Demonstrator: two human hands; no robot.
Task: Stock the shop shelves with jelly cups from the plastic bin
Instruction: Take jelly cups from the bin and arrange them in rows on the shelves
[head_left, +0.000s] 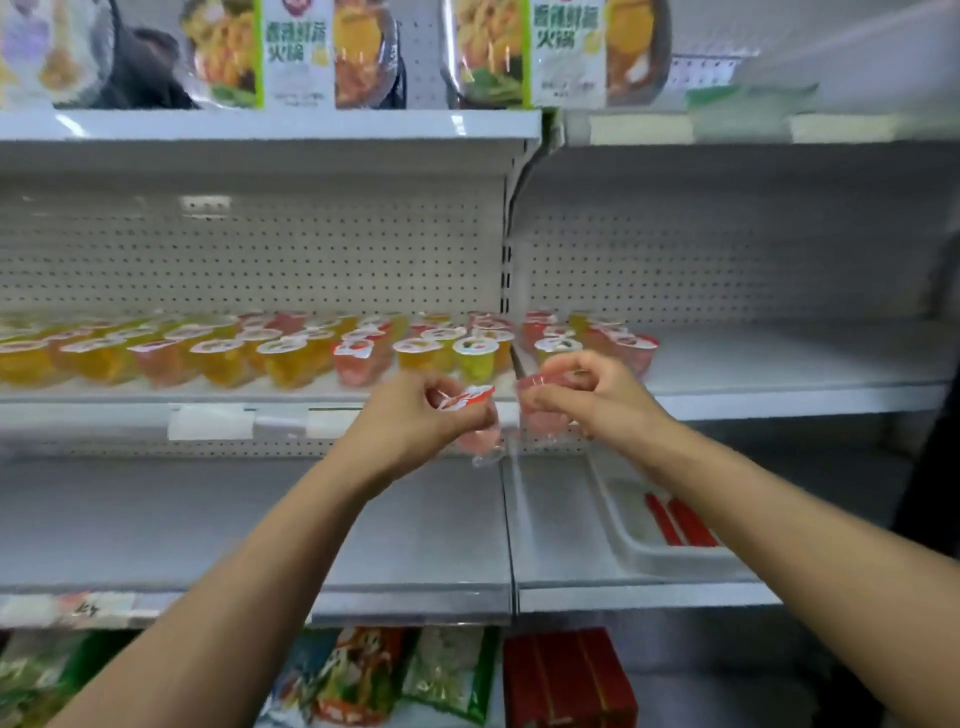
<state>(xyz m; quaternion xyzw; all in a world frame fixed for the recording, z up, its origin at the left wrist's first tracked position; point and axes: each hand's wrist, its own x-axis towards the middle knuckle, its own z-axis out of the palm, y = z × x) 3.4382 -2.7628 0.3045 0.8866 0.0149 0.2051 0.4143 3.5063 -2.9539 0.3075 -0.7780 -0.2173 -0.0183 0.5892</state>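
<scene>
In the head view, in the middle of the frame, we see both hands raised in front of the white metal middle shelf (779, 400). Our left hand (415, 415) has its fingers curled around a small pink clear plastic jelly cup with a red and white foil lid (475, 431). The lid is tilted toward the upper right and the narrow bottom points down. Our right hand (592, 400) grips a second pink clear jelly cup (540, 415), which seems to lean with its top toward the left; the blur hides the exact angle. The two cups are just beside each other, slightly below the front edge of the shelf.

Behind the hands, the rows of yellow, orange and pink jelly cups (291, 353) fill the left section of the shelf. A small group of jelly cups (597, 335) stands at the start of the right section, just above the right hand. To the right of this group the shelf surface is bare.

We judge that the bare place lies up, behind and to the right of both grips, and the right hand is nearer to it. Each cup should be turned upright first. The plastic bin is not in view.
</scene>
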